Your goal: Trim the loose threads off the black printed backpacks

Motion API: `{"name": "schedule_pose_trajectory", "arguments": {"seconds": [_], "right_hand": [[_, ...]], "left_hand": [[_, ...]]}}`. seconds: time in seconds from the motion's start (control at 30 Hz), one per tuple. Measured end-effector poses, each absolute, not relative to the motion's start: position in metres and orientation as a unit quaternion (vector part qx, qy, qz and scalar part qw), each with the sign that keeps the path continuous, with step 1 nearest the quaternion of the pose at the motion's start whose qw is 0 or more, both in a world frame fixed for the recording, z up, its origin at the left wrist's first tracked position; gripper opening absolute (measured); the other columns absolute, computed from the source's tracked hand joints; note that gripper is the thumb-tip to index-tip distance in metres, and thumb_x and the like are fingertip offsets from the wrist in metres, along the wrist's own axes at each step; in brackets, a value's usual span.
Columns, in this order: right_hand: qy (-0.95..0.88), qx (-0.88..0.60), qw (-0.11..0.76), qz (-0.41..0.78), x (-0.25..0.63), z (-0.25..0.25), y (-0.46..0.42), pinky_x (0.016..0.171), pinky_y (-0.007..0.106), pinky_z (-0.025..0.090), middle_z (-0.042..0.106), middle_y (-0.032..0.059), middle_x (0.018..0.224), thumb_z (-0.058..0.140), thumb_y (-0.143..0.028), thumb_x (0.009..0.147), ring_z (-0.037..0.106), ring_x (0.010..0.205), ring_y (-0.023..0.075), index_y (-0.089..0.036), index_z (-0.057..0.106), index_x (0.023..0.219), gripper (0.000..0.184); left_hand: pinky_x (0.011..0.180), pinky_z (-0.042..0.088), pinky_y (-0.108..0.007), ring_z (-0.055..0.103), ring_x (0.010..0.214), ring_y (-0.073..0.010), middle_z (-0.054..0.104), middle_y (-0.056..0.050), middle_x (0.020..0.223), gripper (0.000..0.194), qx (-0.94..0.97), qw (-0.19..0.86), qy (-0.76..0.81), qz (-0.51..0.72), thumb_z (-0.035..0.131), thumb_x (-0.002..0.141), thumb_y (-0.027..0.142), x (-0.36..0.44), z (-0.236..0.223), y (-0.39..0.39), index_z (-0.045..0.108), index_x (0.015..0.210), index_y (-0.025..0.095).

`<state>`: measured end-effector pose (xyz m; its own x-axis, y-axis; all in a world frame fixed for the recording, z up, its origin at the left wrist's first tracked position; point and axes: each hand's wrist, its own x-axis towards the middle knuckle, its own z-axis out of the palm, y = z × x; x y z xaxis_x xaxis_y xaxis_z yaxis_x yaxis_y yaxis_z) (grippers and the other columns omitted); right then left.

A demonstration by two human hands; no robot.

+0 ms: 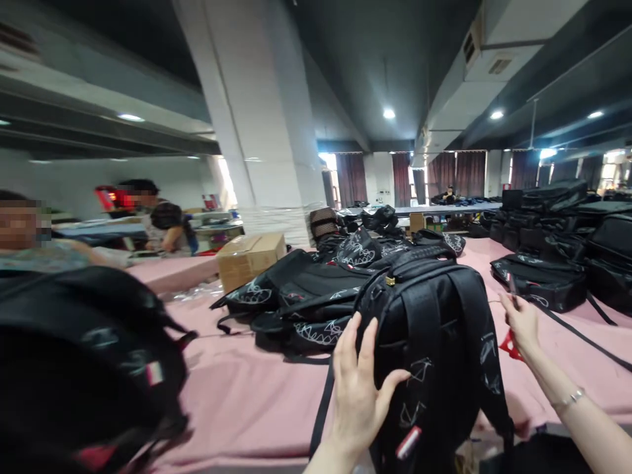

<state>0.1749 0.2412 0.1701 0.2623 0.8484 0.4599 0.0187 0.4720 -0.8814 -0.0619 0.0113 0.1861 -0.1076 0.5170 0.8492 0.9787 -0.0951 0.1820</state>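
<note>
A black backpack [429, 329] stands upright before me on the pink-covered table, its shoulder straps facing me. Pale scribbled markings show on the straps, and a red-and-white tag hangs low on it. My left hand [358, 388] is at the left side of this backpack, fingers spread and thumb out over a strap. To its right, my right hand [522, 322] is closed around red-handled scissors [511, 347]; the blades point up and are partly hidden by the fingers.
Several black backpacks [306, 296] lie piled behind, near a cardboard box [249, 260]. At the left, another backpack [83, 355] stands by a person [54, 253]. More black bags [548, 276] are stacked right on the pink cloth [237, 395]. A white pillar [261, 118] rises beyond.
</note>
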Motion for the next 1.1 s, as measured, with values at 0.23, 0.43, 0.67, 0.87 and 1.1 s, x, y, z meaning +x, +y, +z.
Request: {"name": "schedule_pose_trajectory", "arguments": {"seconds": [0.23, 0.43, 0.67, 0.87, 1.1], "right_hand": [[-0.658, -0.312, 0.666, 0.161, 0.173, 0.198, 0.169, 0.060, 0.026, 0.040, 0.057, 0.0032, 0.075, 0.053, -0.042, 0.082, 0.051, 0.066, 0.0166, -0.017, 0.064, 0.092, 0.030], [-0.796, -0.226, 0.534, 0.175, 0.127, 0.232, 0.133, 0.053, 0.024, 0.039, 0.041, -0.0060, 0.057, 0.058, -0.035, 0.079, 0.042, 0.050, 0.0129, -0.021, 0.047, 0.123, 0.047], [-0.756, -0.241, 0.526, 0.307, 0.134, 0.242, 0.149, 0.048, 0.022, 0.030, 0.033, -0.0084, 0.054, 0.062, -0.035, 0.076, 0.033, 0.047, 0.0102, -0.018, 0.050, 0.116, 0.045], [-0.743, -0.222, 0.518, 0.362, 0.136, 0.236, 0.140, 0.048, 0.021, 0.028, 0.035, -0.0080, 0.055, 0.065, -0.034, 0.074, 0.032, 0.050, 0.0099, -0.020, 0.049, 0.116, 0.047], [-0.740, -0.251, 0.528, 0.332, 0.145, 0.238, 0.130, 0.049, 0.021, 0.033, 0.035, -0.0073, 0.058, 0.065, -0.034, 0.074, 0.036, 0.052, 0.0106, -0.022, 0.049, 0.115, 0.046]], "left_hand": [[0.096, 0.043, -0.045, 0.040, 0.124, -0.0276, 0.041, -0.018, 0.135, 0.074, -0.540, 0.181, -0.674, -0.470, 0.053, 0.082, 0.036, -0.050, 0.158, 0.038, 0.012, 0.140, 0.016], [0.079, 0.053, -0.037, 0.057, 0.103, -0.0299, 0.055, -0.022, 0.119, 0.067, -0.585, 0.306, -0.625, -0.417, 0.056, 0.079, 0.038, -0.005, 0.154, 0.036, 0.031, 0.132, 0.005], [0.071, 0.049, -0.028, 0.061, 0.079, -0.0171, 0.067, -0.005, 0.084, 0.011, -0.649, 0.212, -0.503, -0.529, 0.050, 0.084, 0.020, -0.024, 0.221, 0.026, 0.060, 0.088, 0.017], [0.072, 0.048, -0.026, 0.061, 0.082, -0.0160, 0.066, -0.002, 0.089, 0.021, -0.690, 0.058, -0.518, -0.503, 0.059, 0.078, 0.024, -0.029, 0.285, 0.057, 0.065, 0.098, 0.021], [0.058, 0.040, -0.024, 0.058, 0.068, -0.0141, 0.062, -0.001, 0.080, 0.012, -0.734, 0.143, -0.549, -0.372, 0.055, 0.081, 0.023, -0.011, 0.297, 0.061, 0.067, 0.078, 0.021]]}}
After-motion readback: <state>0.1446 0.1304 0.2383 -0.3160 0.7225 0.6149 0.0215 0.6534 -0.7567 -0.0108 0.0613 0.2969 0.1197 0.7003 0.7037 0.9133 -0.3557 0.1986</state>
